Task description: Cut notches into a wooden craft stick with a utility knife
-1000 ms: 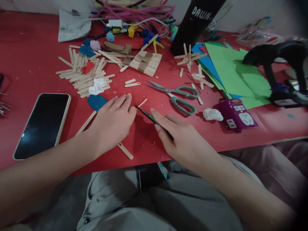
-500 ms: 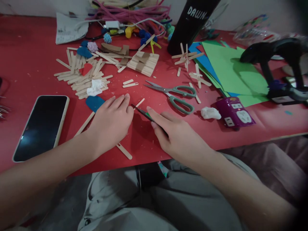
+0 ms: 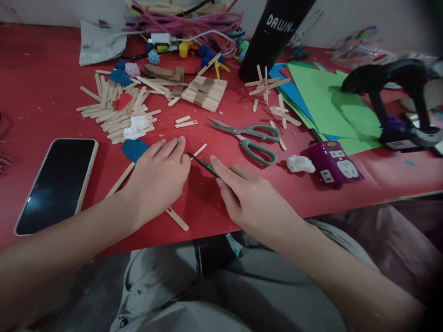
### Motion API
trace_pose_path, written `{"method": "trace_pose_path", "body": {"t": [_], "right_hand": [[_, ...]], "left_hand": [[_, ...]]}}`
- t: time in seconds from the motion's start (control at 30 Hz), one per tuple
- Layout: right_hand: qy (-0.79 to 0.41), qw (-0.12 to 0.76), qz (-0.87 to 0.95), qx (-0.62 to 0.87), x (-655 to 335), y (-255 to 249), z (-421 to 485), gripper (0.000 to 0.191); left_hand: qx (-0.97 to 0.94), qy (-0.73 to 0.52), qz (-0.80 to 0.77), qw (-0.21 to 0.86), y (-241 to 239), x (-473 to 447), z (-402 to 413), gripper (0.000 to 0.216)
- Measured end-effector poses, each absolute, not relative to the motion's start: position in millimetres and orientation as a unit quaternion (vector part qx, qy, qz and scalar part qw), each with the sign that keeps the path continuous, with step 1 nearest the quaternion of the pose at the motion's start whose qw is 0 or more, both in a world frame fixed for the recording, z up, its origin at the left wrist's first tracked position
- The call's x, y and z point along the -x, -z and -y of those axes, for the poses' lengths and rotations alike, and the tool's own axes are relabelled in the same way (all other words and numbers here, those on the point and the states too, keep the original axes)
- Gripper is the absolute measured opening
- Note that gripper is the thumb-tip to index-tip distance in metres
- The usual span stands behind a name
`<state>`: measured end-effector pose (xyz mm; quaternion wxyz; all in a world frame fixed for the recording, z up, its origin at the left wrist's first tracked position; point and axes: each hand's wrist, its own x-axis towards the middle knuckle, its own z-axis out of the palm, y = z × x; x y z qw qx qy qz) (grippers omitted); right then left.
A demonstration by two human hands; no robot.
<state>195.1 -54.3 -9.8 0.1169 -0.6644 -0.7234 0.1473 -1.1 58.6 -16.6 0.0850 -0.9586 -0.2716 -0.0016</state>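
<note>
My left hand lies palm down on the red table, its fingers together and pressing on a wooden craft stick whose end shows past the thumb. In my right hand is a slim dark knife with a bit of green on it. The blade tip meets the stick beside my left thumb; the exact contact is hidden. A notched craft stick pokes out below my left hand, and another stick lies to its left. A blue piece rests by my left fingers.
Open scissors lie ahead of my right hand. Loose craft sticks pile up at back left, near a bundle of sticks. A phone is at left. Rightward are a purple adapter, green paper and a black bottle.
The whole view has shifted slightly. The knife stays at the stick beside my left thumb, with my right hand a touch lower. My left hand keeps its place on the stick.
</note>
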Motion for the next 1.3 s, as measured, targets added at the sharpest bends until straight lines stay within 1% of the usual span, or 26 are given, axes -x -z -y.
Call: {"method": "trace_pose_path", "body": {"t": [0.1, 0.23, 0.37, 0.47, 0.7, 0.9, 1.07, 1.3], "right_hand": [[-0.14, 0.121, 0.729, 0.659, -198.2, 10.3, 61.4, 0.06], [-0.131, 0.132, 0.734, 0.654, -202.9, 12.2, 69.4, 0.058], [-0.124, 0.111, 0.732, 0.661, -197.6, 11.9, 61.7, 0.061], [-0.13, 0.089, 0.731, 0.663, -192.3, 9.4, 55.4, 0.062], [-0.123, 0.088, 0.733, 0.663, -197.1, 9.1, 68.4, 0.063], [-0.131, 0.122, 0.73, 0.659, -207.1, 1.8, 69.3, 0.061], [-0.166, 0.195, 0.725, 0.639, -209.0, -9.2, 69.1, 0.052], [-0.223, 0.246, 0.697, 0.635, -206.3, 7.8, 58.3, 0.05]], "left_hand": [[0.956, 0.002, 0.277, 0.09, 16.6, 1.3, -57.7, 0.058], [0.958, -0.004, 0.278, 0.069, 16.4, -0.9, -58.1, 0.054], [0.961, -0.01, 0.27, 0.055, 15.0, -2.4, -59.6, 0.055], [0.961, -0.005, 0.269, 0.063, 14.3, -0.9, -59.6, 0.056], [0.958, 0.013, 0.281, 0.059, 17.9, 2.2, -59.6, 0.051], [0.96, 0.001, 0.265, 0.086, 21.6, 6.1, -63.1, 0.051], [0.965, 0.04, 0.249, 0.074, 26.7, 12.2, -66.0, 0.047], [0.965, 0.07, 0.238, 0.089, 33.1, 16.7, -68.3, 0.041]]}}
